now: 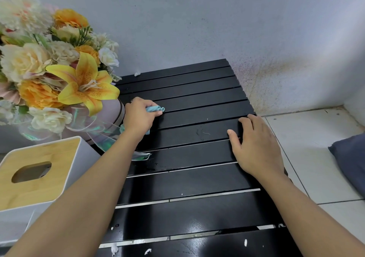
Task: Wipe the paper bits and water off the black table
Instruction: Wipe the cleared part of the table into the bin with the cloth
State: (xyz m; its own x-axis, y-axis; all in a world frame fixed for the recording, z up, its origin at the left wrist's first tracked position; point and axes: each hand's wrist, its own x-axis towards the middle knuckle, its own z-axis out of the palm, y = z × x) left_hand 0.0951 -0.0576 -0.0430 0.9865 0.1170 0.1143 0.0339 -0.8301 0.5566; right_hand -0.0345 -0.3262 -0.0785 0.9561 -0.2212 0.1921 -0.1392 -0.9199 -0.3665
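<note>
The black table [197,114] is slatted, with gaps between the boards, so the wiping goes best if each stroke runs along a slat rather than across it; dragging across would likely push scraps and moisture down into the gaps. Most of the white paper bits [245,242] lie on the near slats, well apart from the cloth, and one more scrap [137,73] sits at the far left corner against the wall. Working from the far slats toward the near edge would gather everything in one direction. What looks like water [152,163] shows as small glistening drops beside the left forearm, with a wet sheen on the near boards. It calls for firm, flat pressure and probably a fresh face of the cloth. The bouquet [59,69] crowds the left side and the tissue box [35,170] stands at the near left, so strokes there need to stay short. The left hand [139,116] is curled tightly round a bunched blue cloth [155,109], which pokes out past the knuckles and rests on a slat toward the far left. Opening the bundle flatter would cover more surface. The right hand [256,148] lies spread and flat on the right part of the table, fingers straight and thumb out, holding nothing and apparently steadying the top.
</note>
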